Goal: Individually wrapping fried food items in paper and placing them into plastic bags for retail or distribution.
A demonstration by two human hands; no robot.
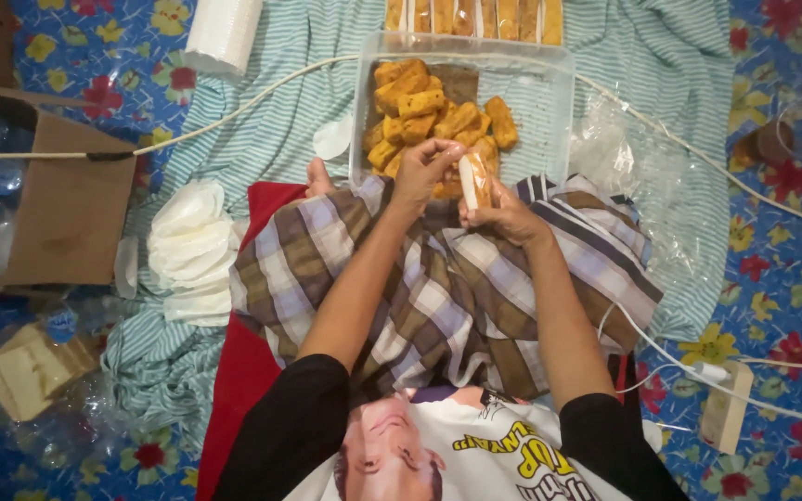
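Note:
Both my hands meet over my lap, which is covered by a brown, white and purple checked cloth [438, 297]. My right hand [503, 215] grips a small clear plastic bag [475, 178] with a golden fried roll inside. My left hand [424, 167] pinches the top of that same bag with its fingertips. Just beyond the hands stands a clear plastic tray [540, 102] with several golden fried rolls [433, 116] piled in its left half.
A striped teal cloth [262, 130] covers the floor under the tray. A stack of white paper wrappers [192, 246] lies left, beside an open cardboard box [67, 209]. Wrapped rolls [475, 17] line the top edge. A white cord [234, 107] crosses behind, with clear bags [633, 158] at right.

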